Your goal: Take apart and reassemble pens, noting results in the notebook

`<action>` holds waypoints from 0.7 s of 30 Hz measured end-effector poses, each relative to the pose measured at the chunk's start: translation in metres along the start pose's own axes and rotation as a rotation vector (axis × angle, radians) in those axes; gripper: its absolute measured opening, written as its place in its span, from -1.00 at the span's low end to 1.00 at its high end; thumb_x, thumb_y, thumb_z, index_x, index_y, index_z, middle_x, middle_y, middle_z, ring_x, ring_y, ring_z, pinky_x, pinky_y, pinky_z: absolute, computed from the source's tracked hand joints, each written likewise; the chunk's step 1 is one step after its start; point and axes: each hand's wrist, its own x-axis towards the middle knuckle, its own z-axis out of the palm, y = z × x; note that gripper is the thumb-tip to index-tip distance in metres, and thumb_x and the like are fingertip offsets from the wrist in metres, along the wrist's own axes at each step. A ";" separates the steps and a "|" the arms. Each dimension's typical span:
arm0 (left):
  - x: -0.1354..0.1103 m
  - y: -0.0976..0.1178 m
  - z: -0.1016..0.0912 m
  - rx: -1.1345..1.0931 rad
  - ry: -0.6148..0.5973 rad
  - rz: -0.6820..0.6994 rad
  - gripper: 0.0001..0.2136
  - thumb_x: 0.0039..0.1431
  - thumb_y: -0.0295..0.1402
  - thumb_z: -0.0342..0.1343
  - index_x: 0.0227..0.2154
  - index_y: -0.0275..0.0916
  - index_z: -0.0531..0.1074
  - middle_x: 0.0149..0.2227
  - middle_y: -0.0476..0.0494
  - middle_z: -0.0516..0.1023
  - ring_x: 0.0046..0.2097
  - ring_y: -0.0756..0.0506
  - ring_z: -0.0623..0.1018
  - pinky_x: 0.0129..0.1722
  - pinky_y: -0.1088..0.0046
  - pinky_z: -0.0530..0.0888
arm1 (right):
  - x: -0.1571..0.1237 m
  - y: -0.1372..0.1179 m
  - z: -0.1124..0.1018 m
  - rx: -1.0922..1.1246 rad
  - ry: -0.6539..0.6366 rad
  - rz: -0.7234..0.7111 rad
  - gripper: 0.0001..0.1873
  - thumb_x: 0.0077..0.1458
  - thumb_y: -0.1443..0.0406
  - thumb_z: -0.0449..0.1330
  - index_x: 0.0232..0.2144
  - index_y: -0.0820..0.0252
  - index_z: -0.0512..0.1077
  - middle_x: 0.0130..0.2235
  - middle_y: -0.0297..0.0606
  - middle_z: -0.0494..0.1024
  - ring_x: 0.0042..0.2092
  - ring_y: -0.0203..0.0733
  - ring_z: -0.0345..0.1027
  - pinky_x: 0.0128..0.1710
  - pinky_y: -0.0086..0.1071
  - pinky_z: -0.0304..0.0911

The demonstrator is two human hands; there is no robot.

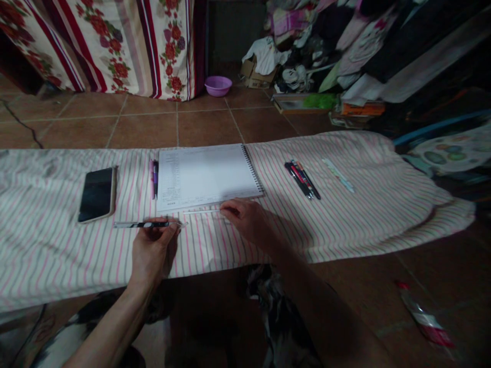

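My left hand (153, 240) is closed around the right end of a slim pen-like item (143, 225), dark in the middle with a pale, clear-looking left part. Its exact kind is hard to make out in the dim light. With fingers pinched, my right hand (243, 217) grips the right end of a thin white stick (201, 211) lying along the notebook's near edge. Just beyond both hands lies an open spiral notebook (215, 171), a blank white page facing up and printed text down its left side.
A phone (97, 194) lies left, and two pens (154, 179) flank the notebook. Several pens (303, 180) and a pale strip (337, 175) are on the right of the striped cloth (230, 250). A purple basin (218, 86) and a bottle (424, 314) are on the floor.
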 end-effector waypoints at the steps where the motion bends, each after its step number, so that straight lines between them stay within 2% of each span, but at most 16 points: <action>1: 0.000 0.000 0.000 -0.018 -0.002 -0.003 -0.70 -0.28 -0.44 0.32 -0.44 -0.28 0.33 -0.52 -0.01 0.52 -0.44 0.01 0.52 -0.34 0.51 0.45 | 0.000 0.000 0.000 0.001 -0.002 0.004 -0.89 0.08 0.33 0.14 -0.37 0.21 0.47 -0.37 -0.28 0.56 -0.31 -0.25 0.40 -0.27 -0.42 0.17; 8: 0.001 0.001 -0.003 0.027 0.018 0.005 -0.70 -0.30 -0.42 0.33 -0.45 -0.30 0.36 -0.49 -0.03 0.52 -0.43 0.00 0.52 -0.29 0.46 0.45 | 0.001 -0.001 0.002 -0.007 -0.007 0.009 -0.90 0.07 0.34 0.14 -0.38 0.20 0.48 -0.37 -0.28 0.55 -0.32 -0.25 0.39 -0.29 -0.43 0.17; 15: -0.002 0.007 -0.005 0.123 0.038 0.000 -0.74 -0.25 -0.39 0.30 -0.46 -0.31 0.37 -0.53 -0.03 0.50 -0.46 0.01 0.50 -0.39 0.50 0.43 | 0.003 -0.003 0.001 -0.010 -0.023 0.016 -0.89 0.07 0.33 0.14 -0.37 0.19 0.49 -0.37 -0.29 0.55 -0.34 -0.26 0.39 -0.31 -0.43 0.17; 21: -0.003 0.011 -0.006 0.099 0.045 0.034 -0.75 -0.30 -0.41 0.30 -0.49 -0.31 0.37 -0.55 -0.01 0.49 -0.49 0.02 0.48 -0.43 0.51 0.41 | 0.004 -0.008 0.001 -0.025 -0.033 0.016 -0.88 0.07 0.34 0.15 -0.36 0.20 0.49 -0.35 -0.25 0.56 -0.28 -0.22 0.41 -0.25 -0.40 0.20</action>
